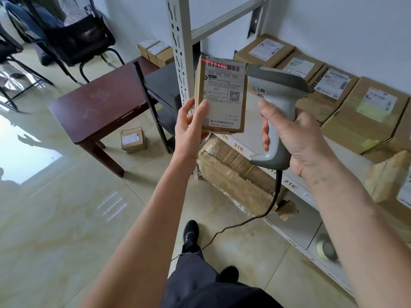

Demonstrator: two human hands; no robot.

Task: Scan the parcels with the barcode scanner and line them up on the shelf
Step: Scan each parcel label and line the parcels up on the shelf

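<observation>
Your left hand (191, 127) grips a small cardboard parcel (220, 96) by its lower left corner, thumb across the label and fingers curled behind, holding it upright in the air in front of the shelf upright (180, 47). Your right hand (298, 138) is wrapped round the grip of the grey barcode scanner (275, 103), its head just beside the parcel's right edge. A red scan line (214, 63) falls across the barcode at the top of the label. The scanner's black cable (264, 212) hangs down to the floor past your shoes.

Behind the scanner, labelled cardboard parcels (364, 112) lie in a row on the shelf (347, 147), touching one another. A taped, wrapped package (235, 174) sits on the level below. To the left stands a dark wooden bench (97, 110), with one small box (133, 140) on the floor beside it.
</observation>
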